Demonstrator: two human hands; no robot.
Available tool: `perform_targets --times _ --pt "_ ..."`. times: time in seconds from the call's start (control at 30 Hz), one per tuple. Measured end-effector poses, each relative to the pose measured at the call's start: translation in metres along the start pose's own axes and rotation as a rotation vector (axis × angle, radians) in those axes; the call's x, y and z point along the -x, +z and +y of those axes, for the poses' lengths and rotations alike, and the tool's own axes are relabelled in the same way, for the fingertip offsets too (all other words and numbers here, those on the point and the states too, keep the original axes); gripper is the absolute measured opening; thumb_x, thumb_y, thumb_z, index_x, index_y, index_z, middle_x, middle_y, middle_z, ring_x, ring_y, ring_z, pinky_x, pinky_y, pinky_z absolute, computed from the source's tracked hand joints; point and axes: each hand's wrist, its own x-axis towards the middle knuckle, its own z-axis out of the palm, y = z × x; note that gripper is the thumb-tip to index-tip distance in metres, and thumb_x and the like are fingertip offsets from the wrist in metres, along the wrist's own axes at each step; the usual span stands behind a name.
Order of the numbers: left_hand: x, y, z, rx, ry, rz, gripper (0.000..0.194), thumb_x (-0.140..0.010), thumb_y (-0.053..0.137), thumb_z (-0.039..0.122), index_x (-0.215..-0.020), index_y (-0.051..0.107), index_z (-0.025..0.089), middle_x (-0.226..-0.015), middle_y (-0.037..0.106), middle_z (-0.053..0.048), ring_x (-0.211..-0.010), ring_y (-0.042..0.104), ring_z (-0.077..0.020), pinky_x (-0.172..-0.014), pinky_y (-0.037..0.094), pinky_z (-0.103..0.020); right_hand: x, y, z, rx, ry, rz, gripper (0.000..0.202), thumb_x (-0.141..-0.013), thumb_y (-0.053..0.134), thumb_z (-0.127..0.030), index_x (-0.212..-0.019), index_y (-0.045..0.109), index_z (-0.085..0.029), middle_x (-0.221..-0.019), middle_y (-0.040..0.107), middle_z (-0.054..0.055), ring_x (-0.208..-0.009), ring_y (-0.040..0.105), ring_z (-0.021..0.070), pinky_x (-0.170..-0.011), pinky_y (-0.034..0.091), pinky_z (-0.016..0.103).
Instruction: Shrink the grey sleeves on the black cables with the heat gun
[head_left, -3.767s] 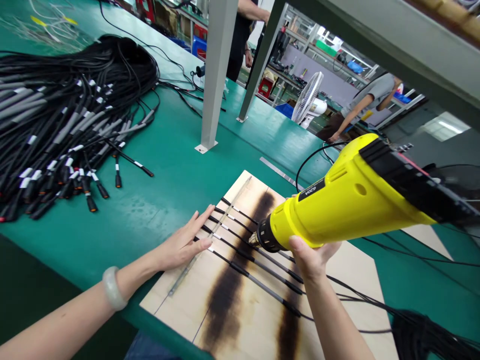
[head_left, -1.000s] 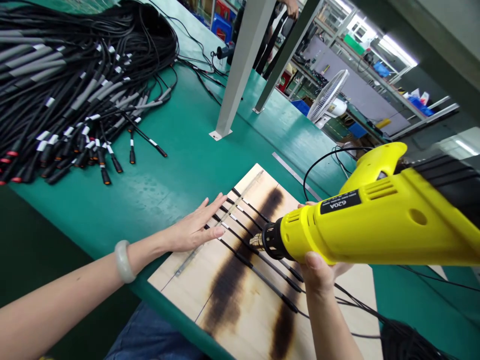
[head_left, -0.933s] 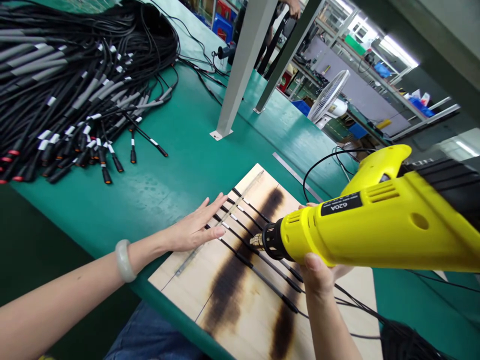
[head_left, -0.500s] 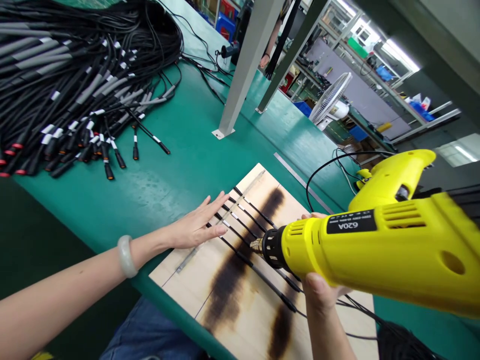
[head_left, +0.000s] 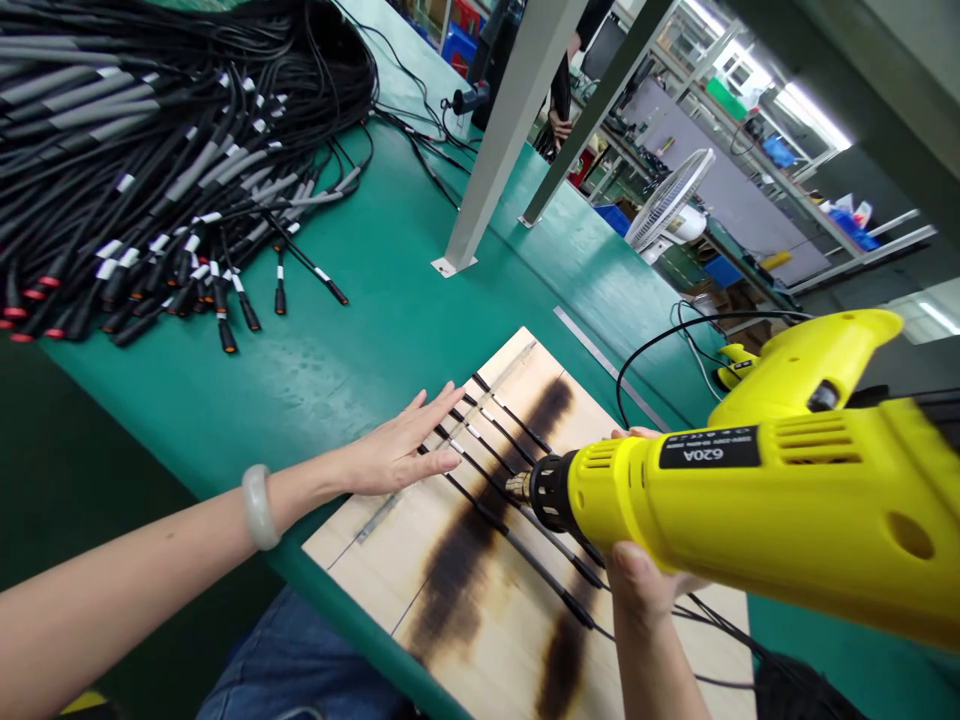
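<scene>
The black cables lie side by side, slightly apart, across the scorched board, perhaps to keep each one separate. The left hand rests over their labelled ends, flat, fingers extended and thumb parted, gripping nothing, seemingly steadying them. The right hand wraps the yellow heat gun's barrel, apparently keeping the nozzle near the cables

Head view: the sole view, from the wearer's head — facing forward and down, the scene slanted
Counter: seen from above, its near edge included
Hands: left and right, both close
Yellow heat gun: very near — cut by the right edge
Fan: far background
</scene>
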Motion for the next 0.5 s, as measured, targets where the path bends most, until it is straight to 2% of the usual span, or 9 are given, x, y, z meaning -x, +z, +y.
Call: perform_targets --times 0.1,0.2,0.33,0.5 --pt "0.000 -0.001 0.002 0.016 -0.006 -0.006 0.082 -0.088 0.028 0.068 -0.149 -0.004 0.024 -0.155 -0.002 -0.006 -0.142 -0.001 -0.0292 -0.117 0.005 -0.049 -0.003 0.003 -0.001 -0.073 -0.084 0.036 0.080 -0.067 0.074 -0.048 -0.137 0.037 -0.036 -0.126 0.056 0.002 -0.122 0.050 0.0280 -0.094 0.052 0.042" --pt "0.000 -0.001 0.003 0.012 -0.009 -0.004 0.082 -0.088 0.028 0.068 -0.149 -0.004 0.024 -0.155 -0.001 -0.007 -0.142 0.000 -0.0298 -0.116 0.006 -0.050 -0.005 0.005 0.000 -0.151 -0.063 0.030 0.073 -0.071 0.072 -0.042 -0.136 0.040 -0.035 -0.127 0.056 0.002 -0.121 0.051 0.0271 -0.092 0.053 0.041" --pt "0.001 -0.001 0.002 -0.002 -0.010 -0.004 0.082 -0.088 0.028 0.068 -0.149 -0.004 0.025 -0.155 0.000 -0.007 -0.142 0.002 -0.0307 -0.116 0.008 -0.051 -0.008 0.005 0.003 -0.208 -0.034 0.039 0.069 -0.071 0.072 -0.041 -0.134 0.045 -0.033 -0.126 0.058 0.004 -0.119 0.053 0.0270 -0.089 0.055 0.039" --pt "0.001 -0.001 0.001 -0.008 -0.020 -0.013 0.081 -0.088 0.028 0.068 -0.149 -0.006 0.026 -0.155 -0.003 -0.005 -0.142 0.002 -0.0293 -0.117 0.008 -0.048 -0.012 0.007 0.001 -0.183 0.026 0.085 0.074 -0.066 0.075 -0.043 -0.133 0.044 -0.034 -0.125 0.058 0.004 -0.115 0.056 0.0268 -0.086 0.056 0.040"
